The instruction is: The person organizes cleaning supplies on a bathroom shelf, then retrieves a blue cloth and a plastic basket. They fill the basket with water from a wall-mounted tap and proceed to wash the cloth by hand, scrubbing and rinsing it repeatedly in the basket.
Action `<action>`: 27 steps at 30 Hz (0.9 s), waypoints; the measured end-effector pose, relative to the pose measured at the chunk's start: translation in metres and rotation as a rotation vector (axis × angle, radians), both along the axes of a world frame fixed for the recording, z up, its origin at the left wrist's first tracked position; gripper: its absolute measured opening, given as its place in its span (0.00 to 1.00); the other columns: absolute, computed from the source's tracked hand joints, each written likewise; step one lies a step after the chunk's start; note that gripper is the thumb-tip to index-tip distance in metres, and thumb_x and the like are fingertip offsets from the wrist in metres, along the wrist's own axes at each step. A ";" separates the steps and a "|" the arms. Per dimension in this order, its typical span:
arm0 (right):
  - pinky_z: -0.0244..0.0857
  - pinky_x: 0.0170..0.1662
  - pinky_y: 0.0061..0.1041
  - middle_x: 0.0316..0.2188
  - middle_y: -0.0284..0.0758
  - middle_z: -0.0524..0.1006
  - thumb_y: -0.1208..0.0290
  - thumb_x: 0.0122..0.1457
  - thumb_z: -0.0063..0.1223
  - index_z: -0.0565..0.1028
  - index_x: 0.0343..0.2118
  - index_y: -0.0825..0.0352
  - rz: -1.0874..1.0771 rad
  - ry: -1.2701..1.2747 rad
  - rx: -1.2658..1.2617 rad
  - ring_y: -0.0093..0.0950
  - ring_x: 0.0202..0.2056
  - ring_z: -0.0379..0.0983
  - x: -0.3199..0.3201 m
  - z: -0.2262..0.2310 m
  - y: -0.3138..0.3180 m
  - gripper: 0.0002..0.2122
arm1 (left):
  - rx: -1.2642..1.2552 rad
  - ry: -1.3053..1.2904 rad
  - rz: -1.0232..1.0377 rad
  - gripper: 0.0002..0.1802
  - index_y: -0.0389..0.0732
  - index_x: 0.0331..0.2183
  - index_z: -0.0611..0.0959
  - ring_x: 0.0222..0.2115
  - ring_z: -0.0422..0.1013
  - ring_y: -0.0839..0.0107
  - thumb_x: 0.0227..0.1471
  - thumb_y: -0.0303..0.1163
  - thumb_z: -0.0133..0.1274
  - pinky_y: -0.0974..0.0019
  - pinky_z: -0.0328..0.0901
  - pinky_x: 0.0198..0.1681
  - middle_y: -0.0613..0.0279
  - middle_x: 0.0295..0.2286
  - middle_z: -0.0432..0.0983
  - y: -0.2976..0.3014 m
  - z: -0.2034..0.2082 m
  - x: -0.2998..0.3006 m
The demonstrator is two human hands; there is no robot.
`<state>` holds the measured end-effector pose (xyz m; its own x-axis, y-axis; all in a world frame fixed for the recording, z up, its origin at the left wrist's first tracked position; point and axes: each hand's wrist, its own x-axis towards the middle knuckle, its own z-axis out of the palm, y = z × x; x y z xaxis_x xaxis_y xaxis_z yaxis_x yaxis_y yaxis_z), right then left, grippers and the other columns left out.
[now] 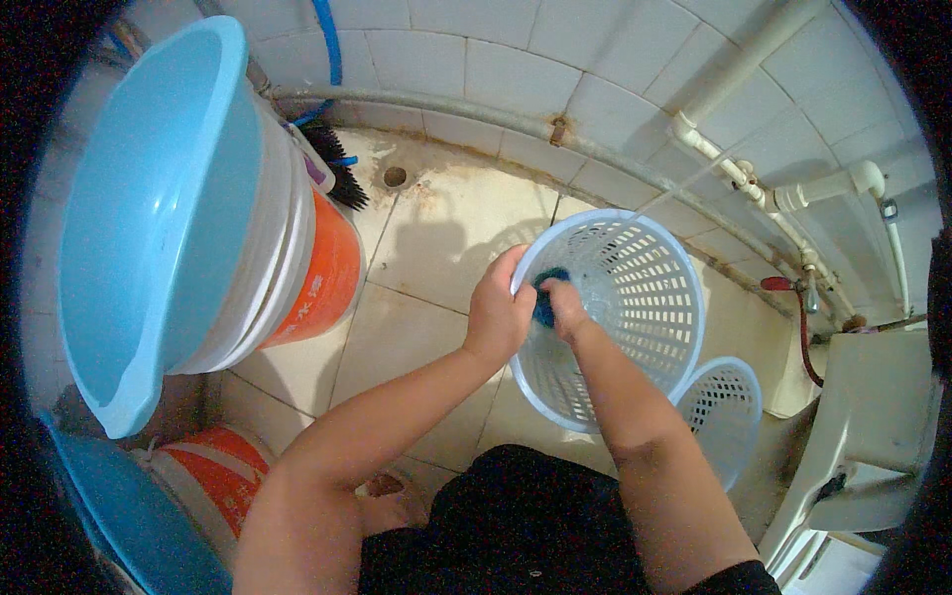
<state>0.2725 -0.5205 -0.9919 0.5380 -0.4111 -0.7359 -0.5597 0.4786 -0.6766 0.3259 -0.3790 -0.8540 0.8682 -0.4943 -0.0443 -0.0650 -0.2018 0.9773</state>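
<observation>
A pale blue-white plastic laundry basket with slotted walls is tipped so its mouth faces me. My left hand is closed around the left part of its rim, thumb on the inner side. Inside the basket, my right hand presses a dark teal scrubbing pad against the left inner wall. The pad's fine texture is too small to make out, and my fingers partly cover it.
A smaller white slotted basket stands at right. To the left, a light blue basin leans over a white and orange bucket, near a black-bristled brush. A drain hole and wall pipes lie beyond.
</observation>
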 end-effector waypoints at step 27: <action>0.61 0.48 0.37 0.43 0.44 0.74 0.43 0.52 0.45 0.75 0.42 0.62 1.711 0.328 -0.595 0.41 0.44 0.70 -0.072 0.086 -0.046 0.26 | 0.075 -0.011 -0.115 0.25 0.35 0.48 0.70 0.44 0.67 0.51 0.44 0.25 0.44 0.58 0.60 0.50 0.44 0.42 0.70 -0.013 -0.001 -0.005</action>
<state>0.2001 -0.5668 -0.9059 0.4799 0.1522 -0.8640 -0.2470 -0.9215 -0.2996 0.3208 -0.3922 -0.8551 0.8064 -0.5864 -0.0759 -0.1023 -0.2648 0.9589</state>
